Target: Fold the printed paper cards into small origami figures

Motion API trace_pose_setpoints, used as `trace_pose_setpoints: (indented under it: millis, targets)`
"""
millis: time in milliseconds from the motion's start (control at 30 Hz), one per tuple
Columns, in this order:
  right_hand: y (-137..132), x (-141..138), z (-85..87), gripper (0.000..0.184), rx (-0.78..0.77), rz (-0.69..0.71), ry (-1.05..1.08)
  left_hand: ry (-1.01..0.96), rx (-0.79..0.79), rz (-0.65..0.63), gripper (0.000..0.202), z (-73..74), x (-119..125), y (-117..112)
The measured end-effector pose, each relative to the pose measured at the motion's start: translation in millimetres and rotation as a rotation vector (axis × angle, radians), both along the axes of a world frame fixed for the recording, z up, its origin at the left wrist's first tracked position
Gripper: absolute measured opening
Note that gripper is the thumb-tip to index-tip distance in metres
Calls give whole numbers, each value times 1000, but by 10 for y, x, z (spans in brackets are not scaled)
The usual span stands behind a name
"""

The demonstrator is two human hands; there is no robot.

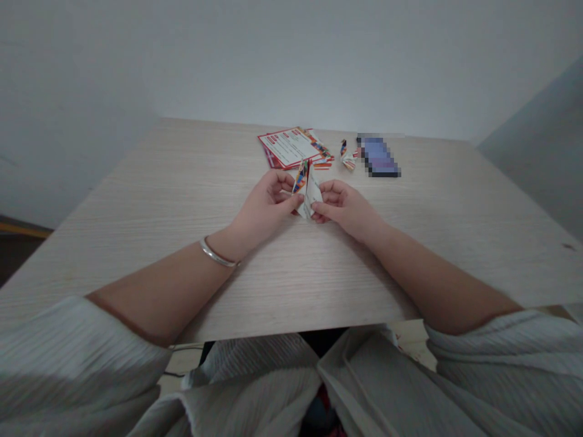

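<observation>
A folded piece of printed paper (310, 189), white with red, blue and orange patches, stands pointed between my two hands above the wooden table (182, 182). My left hand (266, 203) pinches its left side with thumb and fingers closed. Its right side is pinched by my right hand (344, 206) in the same way. A silver bangle (217, 255) sits on my left wrist.
A small stack of printed leaflets (294, 147) lies just beyond my hands. A finished small folded paper figure (348, 155) rests to its right, beside a blurred dark phone-like object (378, 156). Pale walls surround the table.
</observation>
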State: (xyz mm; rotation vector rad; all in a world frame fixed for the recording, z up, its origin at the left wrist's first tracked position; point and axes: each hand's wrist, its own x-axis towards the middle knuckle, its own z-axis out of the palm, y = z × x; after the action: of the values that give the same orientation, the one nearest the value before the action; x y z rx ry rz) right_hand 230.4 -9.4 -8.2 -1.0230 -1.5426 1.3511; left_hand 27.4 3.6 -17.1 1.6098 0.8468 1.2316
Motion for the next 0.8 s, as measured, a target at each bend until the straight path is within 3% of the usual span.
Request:
trace_pose_setpoints:
  millis: [133,267,533,800]
  targets:
    - [2,4,27,45,-67,-7,42,-40,-40,-62,50,-1,28,-21]
    - [37,17,13,50,-31,-93,61,-45,-64,-64,61,-2,41,-44]
    - [22,15,-4,28,115,-88,-23,-106,-171,-50,59,32,37,-54]
    - [15,2,18,34,124,-85,-58,-67,-125,-138,51,74,70,-63]
